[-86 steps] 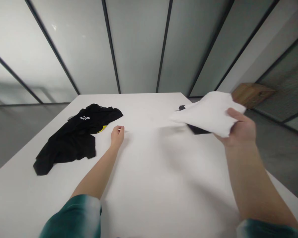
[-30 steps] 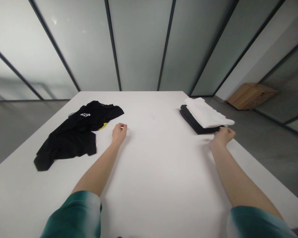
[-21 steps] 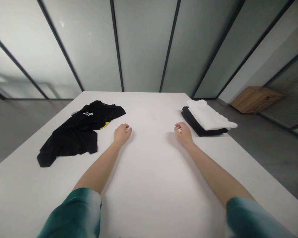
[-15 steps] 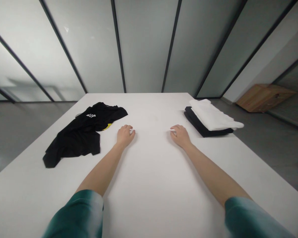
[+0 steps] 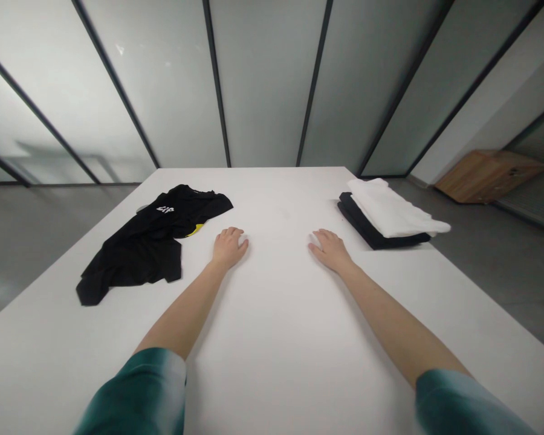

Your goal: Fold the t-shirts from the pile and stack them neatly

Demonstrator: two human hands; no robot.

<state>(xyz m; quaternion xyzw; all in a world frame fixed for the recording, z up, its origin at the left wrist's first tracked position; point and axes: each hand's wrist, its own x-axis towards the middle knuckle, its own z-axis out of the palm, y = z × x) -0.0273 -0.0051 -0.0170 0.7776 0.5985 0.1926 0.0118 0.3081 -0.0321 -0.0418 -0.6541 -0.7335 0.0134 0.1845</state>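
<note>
My left hand rests palm down on the white table, fingers apart and holding nothing. Left of it lies a crumpled black T-shirt with white lettering and a small yellow patch; the hand does not touch it. My right hand also lies on the tabletop, empty, with thumb and fingers spread. Beyond it to the right is a stack: a folded white garment on top of folded black cloth. A gap separates the right hand from this stack.
Frosted glass panels with dark frames rise behind the table's far edge. A wooden cabinet stands on the grey floor at the right. A small pale object, too hidden to name, shows behind the shirt.
My right hand's fingers and thumb have spread a little wider and flatter. The left thumb has shifted slightly outward. The clothes lie as before; the view has moved slightly.
</note>
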